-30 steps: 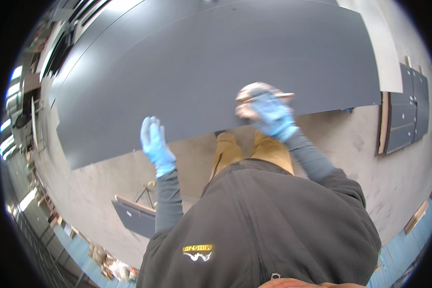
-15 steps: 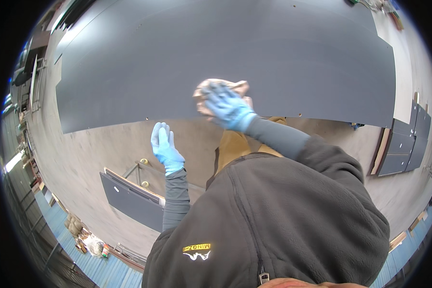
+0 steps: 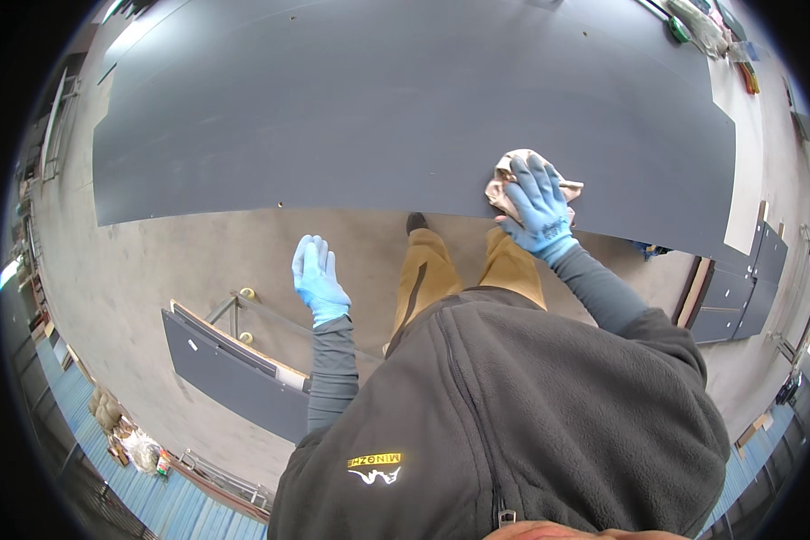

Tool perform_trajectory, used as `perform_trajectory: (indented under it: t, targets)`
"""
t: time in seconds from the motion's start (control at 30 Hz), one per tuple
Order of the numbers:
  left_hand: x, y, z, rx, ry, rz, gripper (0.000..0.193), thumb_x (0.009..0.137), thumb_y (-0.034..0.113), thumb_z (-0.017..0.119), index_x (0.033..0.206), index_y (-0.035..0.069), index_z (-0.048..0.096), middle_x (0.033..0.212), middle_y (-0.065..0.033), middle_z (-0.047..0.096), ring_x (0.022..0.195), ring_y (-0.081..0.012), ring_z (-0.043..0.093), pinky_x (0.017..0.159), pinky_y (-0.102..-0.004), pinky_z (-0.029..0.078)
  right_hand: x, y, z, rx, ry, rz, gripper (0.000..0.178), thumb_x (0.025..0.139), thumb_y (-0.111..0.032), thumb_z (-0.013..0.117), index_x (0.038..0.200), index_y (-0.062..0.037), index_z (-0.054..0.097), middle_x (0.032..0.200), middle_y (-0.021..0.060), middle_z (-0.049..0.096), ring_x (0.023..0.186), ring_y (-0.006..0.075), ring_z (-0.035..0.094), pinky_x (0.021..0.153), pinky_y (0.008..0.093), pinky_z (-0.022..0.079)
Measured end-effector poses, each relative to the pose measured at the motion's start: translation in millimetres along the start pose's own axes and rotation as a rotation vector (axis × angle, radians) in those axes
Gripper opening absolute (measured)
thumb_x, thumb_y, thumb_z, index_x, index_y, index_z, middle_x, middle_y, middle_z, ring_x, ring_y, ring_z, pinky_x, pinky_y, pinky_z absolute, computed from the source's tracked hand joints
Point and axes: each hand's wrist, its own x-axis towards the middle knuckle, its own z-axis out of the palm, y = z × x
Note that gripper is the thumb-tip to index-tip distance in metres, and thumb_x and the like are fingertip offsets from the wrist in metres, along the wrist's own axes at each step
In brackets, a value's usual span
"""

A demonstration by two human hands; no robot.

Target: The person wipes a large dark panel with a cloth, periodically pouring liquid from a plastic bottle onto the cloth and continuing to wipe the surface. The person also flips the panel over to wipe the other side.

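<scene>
A large dark grey panel (image 3: 360, 117) stretches across the view in front of me. My right hand (image 3: 538, 205), in a blue glove, presses a crumpled pale rag (image 3: 502, 186) against the panel close to its near edge. The rag bunches out beyond the fingers on both sides. Off to the left, my left hand (image 3: 319, 281), gloved the same way, hovers in the air short of the panel's near edge. Its fingers are stretched out side by side and hold nothing.
At lower left, dark boards (image 3: 234, 373) lie on a wheeled metal frame (image 3: 234, 315). More dark panels (image 3: 738, 288) stand at the right. A green tape roll (image 3: 678, 30) and plastic wrap (image 3: 700, 31) sit at the far right corner.
My right hand has slid the rag to the right along the panel's near edge. My left hand has barely moved. The view has shifted slightly.
</scene>
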Motion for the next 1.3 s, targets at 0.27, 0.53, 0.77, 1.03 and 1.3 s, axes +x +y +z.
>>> perform_trajectory:
  t: [0.27, 0.53, 0.77, 1.03, 1.3]
  targets:
    - [-5, -5, -4, 0.006, -0.033, -0.025, 0.049, 0.111, 0.029, 0.063, 0.153, 0.006, 0.056, 0.159, -0.0202, 0.057, 0.153, -0.0355, 0.051, 0.128, -0.0505, 0.037, 137, -84, 87, 0.155, 0.017, -0.166, 0.070, 0.091, -0.055, 0.077, 0.139, -0.0057, 0.067, 0.163, 0.0175, 0.051, 0.155, 0.0428, 0.043, 0.129, 0.0630, 0.032]
    - [6, -4, -12, -0.079, -0.024, -0.077, 0.049, 0.112, 0.030, 0.062, 0.154, 0.006, 0.056, 0.161, -0.0219, 0.055, 0.153, -0.0378, 0.050, 0.128, -0.0496, 0.038, 45, -22, 11, 0.053, 0.023, -0.167, 0.059, 0.095, -0.055, 0.074, 0.130, -0.0069, 0.070, 0.162, 0.0169, 0.054, 0.154, 0.0429, 0.045, 0.125, 0.0629, 0.036]
    - [9, -15, -19, -0.100, -0.034, -0.138, 0.052, 0.112, 0.030, 0.061, 0.156, 0.004, 0.055, 0.163, -0.0235, 0.053, 0.154, -0.0390, 0.049, 0.128, -0.0496, 0.039, 80, -49, 46, 0.066, 0.023, -0.167, 0.063, 0.095, -0.056, 0.074, 0.133, -0.0062, 0.070, 0.165, 0.0202, 0.050, 0.156, 0.0451, 0.042, 0.128, 0.0647, 0.033]
    - [3, -1, -30, -0.072, -0.022, -0.091, 0.050, 0.113, 0.029, 0.058, 0.155, 0.004, 0.056, 0.162, -0.0219, 0.055, 0.152, -0.0381, 0.052, 0.127, -0.0492, 0.040, 168, -124, 112, 0.174, 0.000, -0.236, 0.075, 0.095, -0.058, 0.074, 0.146, -0.0049, 0.063, 0.166, 0.0189, 0.049, 0.160, 0.0431, 0.039, 0.131, 0.0623, 0.031]
    - [16, -19, -26, -0.181, -0.085, -0.189, 0.054, 0.113, 0.031, 0.059, 0.158, 0.003, 0.053, 0.164, -0.0240, 0.052, 0.154, -0.0382, 0.049, 0.128, -0.0491, 0.040, 6, -8, -5, 0.062, 0.012, -0.136, 0.065, 0.093, -0.053, 0.079, 0.135, -0.0041, 0.068, 0.168, 0.0243, 0.047, 0.158, 0.0527, 0.038, 0.128, 0.0679, 0.029]
